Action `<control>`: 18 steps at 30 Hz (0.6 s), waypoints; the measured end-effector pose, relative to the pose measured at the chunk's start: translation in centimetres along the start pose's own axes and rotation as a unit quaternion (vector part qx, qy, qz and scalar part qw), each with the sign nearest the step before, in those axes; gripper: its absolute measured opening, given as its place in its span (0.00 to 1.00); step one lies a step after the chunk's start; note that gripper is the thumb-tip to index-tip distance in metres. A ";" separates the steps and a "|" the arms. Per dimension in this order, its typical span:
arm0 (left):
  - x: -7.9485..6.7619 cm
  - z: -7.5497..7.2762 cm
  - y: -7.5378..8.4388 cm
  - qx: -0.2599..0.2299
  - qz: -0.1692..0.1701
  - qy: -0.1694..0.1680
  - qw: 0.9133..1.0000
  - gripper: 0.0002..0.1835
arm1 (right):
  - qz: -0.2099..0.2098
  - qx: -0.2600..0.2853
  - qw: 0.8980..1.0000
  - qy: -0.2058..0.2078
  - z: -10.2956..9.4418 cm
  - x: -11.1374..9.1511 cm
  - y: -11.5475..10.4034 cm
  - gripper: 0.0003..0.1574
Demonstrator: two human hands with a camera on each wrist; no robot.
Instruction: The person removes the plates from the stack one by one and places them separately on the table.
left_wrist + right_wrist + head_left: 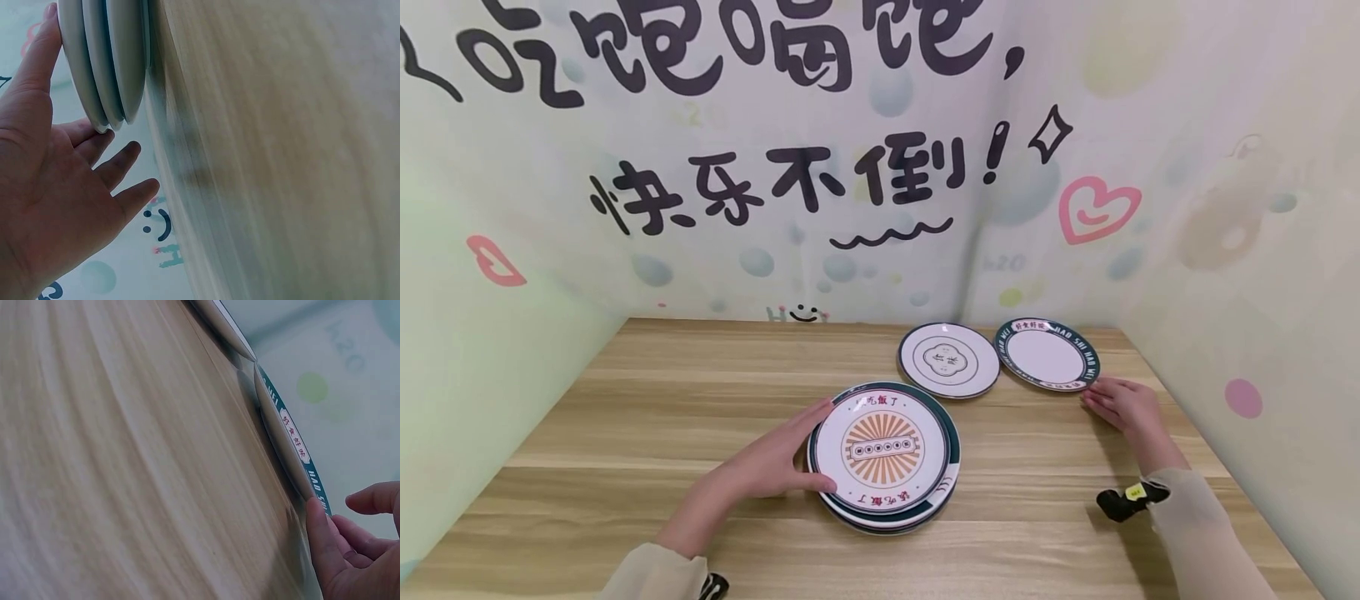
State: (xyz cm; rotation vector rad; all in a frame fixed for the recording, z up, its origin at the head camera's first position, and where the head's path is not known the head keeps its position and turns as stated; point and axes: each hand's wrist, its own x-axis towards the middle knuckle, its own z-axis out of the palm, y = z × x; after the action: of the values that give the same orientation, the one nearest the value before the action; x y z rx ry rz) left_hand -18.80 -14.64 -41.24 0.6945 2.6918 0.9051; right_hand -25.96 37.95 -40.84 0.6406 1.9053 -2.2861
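A stack of several round plates (883, 454) stands at the table's middle; its white top plate has an orange sunburst and red characters. My left hand (782, 458) touches the left side of the stack with thumb and index finger spread along the rim. In the left wrist view its other fingers (128, 162) extend loosely below the stacked plates (103, 62). At the back right, my right hand (1123, 408) pinches the near right rim of a green-rimmed plate (1047, 354). The right wrist view shows fingertips (317, 515) at that plate's edge (290, 434), close over the table.
A white plate (949, 360) with a thin dark rim and a central emblem lies left of the green-rimmed plate, their edges close together. The wooden table (625, 417) meets a printed wall (850, 275) at the back and side walls (1240, 250) left and right.
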 end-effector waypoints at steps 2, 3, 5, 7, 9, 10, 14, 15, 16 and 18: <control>0.0 0.0 0.0 0.001 0.001 0.000 1.000 0.60 | -0.004 -0.003 1.000 0.003 0.0 0.0 0.1 0.05; 0.0 0.0 0.0 0.001 0.003 0.000 1.000 0.60 | -0.005 -0.009 1.000 0.006 0.0 0.0 0.1 0.05; 0.1 0.0 -0.1 0.001 0.004 0.000 1.000 0.60 | -0.006 -0.022 1.000 0.014 0.0 -0.1 0.2 0.11; 0.1 0.0 0.0 0.002 0.004 0.000 1.000 0.60 | -0.008 -0.033 0.999 0.018 0.0 -0.2 0.3 0.19; 0.1 0.0 -0.1 0.002 0.004 0.000 1.000 0.60 | -0.009 -0.036 0.999 0.018 0.2 -0.3 0.3 0.25; 0.1 0.0 -0.1 0.001 0.005 0.000 1.000 0.60 | -0.010 -0.037 0.999 0.018 0.2 -0.3 0.3 0.27; 0.1 0.0 -0.1 0.002 0.006 0.001 1.000 0.60 | -0.018 -0.034 0.999 0.006 0.5 -0.7 0.3 0.24; 0.1 0.0 -0.1 0.002 0.006 0.001 1.000 0.60 | -0.019 -0.033 0.999 0.002 0.6 -0.7 0.4 0.23; 0.1 0.0 -0.1 0.002 0.006 0.001 1.000 0.60 | -0.020 -0.032 0.999 -0.001 0.7 -0.8 0.4 0.21; 0.1 0.0 -0.1 0.002 0.006 0.001 1.000 0.60 | -0.023 -0.028 0.999 -0.008 0.9 -1.0 0.4 0.17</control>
State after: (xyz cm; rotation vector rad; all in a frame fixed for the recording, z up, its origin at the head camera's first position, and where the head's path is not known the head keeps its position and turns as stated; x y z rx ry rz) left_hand -18.88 -14.68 -41.34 0.7123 2.6939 0.9044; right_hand -25.13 36.83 -40.74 0.5765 1.9903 -2.2480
